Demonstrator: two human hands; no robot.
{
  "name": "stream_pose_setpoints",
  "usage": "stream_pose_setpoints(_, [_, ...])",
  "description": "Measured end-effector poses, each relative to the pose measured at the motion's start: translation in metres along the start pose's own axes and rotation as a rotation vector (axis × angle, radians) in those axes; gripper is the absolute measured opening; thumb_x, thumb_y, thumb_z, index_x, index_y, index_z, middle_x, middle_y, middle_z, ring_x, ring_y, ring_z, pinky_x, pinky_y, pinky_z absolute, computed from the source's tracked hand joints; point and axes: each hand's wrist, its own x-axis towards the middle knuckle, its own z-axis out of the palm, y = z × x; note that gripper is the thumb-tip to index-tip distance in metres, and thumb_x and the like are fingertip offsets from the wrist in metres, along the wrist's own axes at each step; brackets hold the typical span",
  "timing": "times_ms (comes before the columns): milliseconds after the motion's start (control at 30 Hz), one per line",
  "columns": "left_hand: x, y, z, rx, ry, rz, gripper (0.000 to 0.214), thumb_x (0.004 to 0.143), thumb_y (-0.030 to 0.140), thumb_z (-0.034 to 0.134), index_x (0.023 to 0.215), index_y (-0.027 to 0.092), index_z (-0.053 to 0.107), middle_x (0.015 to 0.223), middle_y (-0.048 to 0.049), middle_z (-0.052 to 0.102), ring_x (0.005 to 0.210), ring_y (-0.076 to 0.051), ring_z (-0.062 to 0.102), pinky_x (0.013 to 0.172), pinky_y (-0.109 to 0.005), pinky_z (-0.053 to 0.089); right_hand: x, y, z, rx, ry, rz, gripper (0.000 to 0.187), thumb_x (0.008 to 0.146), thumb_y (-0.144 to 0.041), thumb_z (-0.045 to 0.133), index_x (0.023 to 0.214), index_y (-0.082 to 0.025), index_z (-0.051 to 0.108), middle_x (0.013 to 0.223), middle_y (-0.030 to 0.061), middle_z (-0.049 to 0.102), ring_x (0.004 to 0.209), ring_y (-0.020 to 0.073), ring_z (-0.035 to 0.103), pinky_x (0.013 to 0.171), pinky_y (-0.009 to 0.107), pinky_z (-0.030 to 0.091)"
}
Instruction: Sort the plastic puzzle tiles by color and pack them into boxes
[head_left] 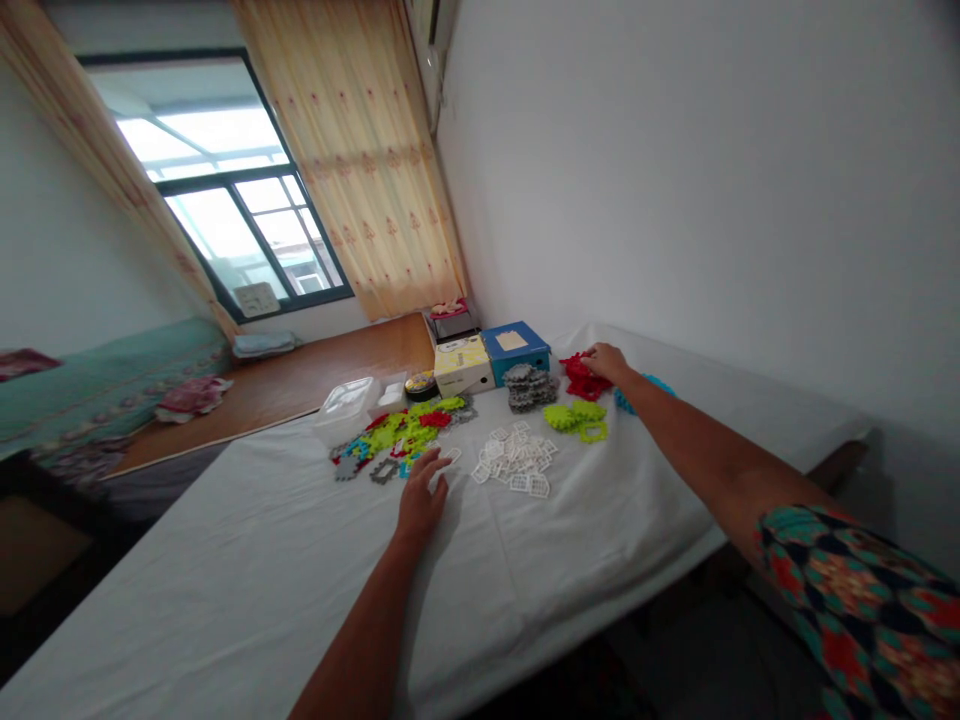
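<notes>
My left hand (424, 492) hovers at the near edge of a mixed heap of toothed plastic building pieces (405, 432), coloured green, red, blue and grey. Its fingers are apart, and a small white piece (452, 455) lies just beyond the fingertips. On the right, my right hand (609, 362) reaches to a pile of red building pieces (583, 380), fingers closed on the top of it. Green pieces (576, 416) lie below that pile, and blue pieces (624, 402) are partly hidden behind my right forearm. White lattice pieces (516, 455) are spread between my hands.
Grey pieces (529, 388) are stacked before a blue box (517, 345) and a yellow-and-white box (462, 368). A clear plastic container (349, 402) and a round dark tin (421, 386) stand to the left. White cloth (247, 560) covers the table; a wall (675, 200) borders its right side.
</notes>
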Motion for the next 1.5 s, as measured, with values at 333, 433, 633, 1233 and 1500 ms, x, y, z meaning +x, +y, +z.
stream_pose_setpoints(333, [-0.001, 0.000, 0.001, 0.004, -0.039, 0.030, 0.030, 0.081, 0.018, 0.047, 0.100, 0.022, 0.070, 0.121, -0.0079, 0.063, 0.115, -0.022, 0.058, 0.103, -0.044, 0.045, -0.014, -0.004, 0.038, -0.350, -0.060, -0.376, 0.033, 0.087, -0.037, 0.052, 0.115, -0.027, 0.065, 0.129, 0.0108, 0.057, 0.123, 0.0319, 0.041, 0.096, 0.050, 0.037])
stream_pose_setpoints(433, [0.000, 0.001, 0.001, -0.003, -0.058, 0.039, 0.028, 0.082, 0.018, 0.047, 0.097, 0.022, 0.071, 0.115, -0.0078, 0.066, 0.111, -0.021, 0.061, 0.102, -0.044, 0.046, -0.014, 0.003, 0.049, -0.397, -0.152, -0.393, 0.040, 0.083, -0.040, 0.057, 0.122, -0.033, 0.062, 0.144, 0.0072, 0.044, 0.132, 0.0364, 0.028, 0.097, 0.062, 0.030])
stream_pose_setpoints(633, [0.000, 0.002, 0.001, -0.027, -0.084, 0.049, 0.027, 0.081, 0.016, 0.048, 0.094, 0.022, 0.071, 0.112, -0.0074, 0.068, 0.107, -0.020, 0.062, 0.100, -0.042, 0.047, 0.002, 0.017, 0.061, -0.402, -0.258, -0.373, 0.050, 0.085, -0.040, 0.051, 0.134, -0.033, 0.052, 0.153, 0.0075, 0.030, 0.136, 0.0404, 0.018, 0.093, 0.068, 0.033])
stream_pose_setpoints(1233, [-0.007, 0.007, 0.005, 0.096, -0.135, 0.024, 0.034, 0.075, 0.004, 0.047, 0.095, 0.021, 0.070, 0.108, -0.0041, 0.069, 0.105, -0.016, 0.062, 0.100, -0.036, 0.047, -0.105, -0.119, 0.032, -0.076, -0.079, -0.704, 0.030, 0.092, -0.035, 0.048, 0.113, -0.023, 0.066, 0.123, 0.0085, 0.064, 0.113, 0.0263, 0.053, 0.093, 0.042, 0.040])
stream_pose_setpoints(1500, [0.000, 0.009, -0.037, 0.359, -0.255, -0.004, 0.029, 0.083, 0.016, 0.051, 0.105, 0.022, 0.069, 0.115, -0.0039, 0.068, 0.111, -0.019, 0.059, 0.101, -0.035, 0.045, -0.190, -0.160, 0.067, 0.182, -0.161, -1.035, 0.022, 0.091, -0.022, 0.050, 0.106, -0.023, 0.067, 0.111, 0.0054, 0.070, 0.103, 0.0200, 0.058, 0.088, 0.035, 0.038])
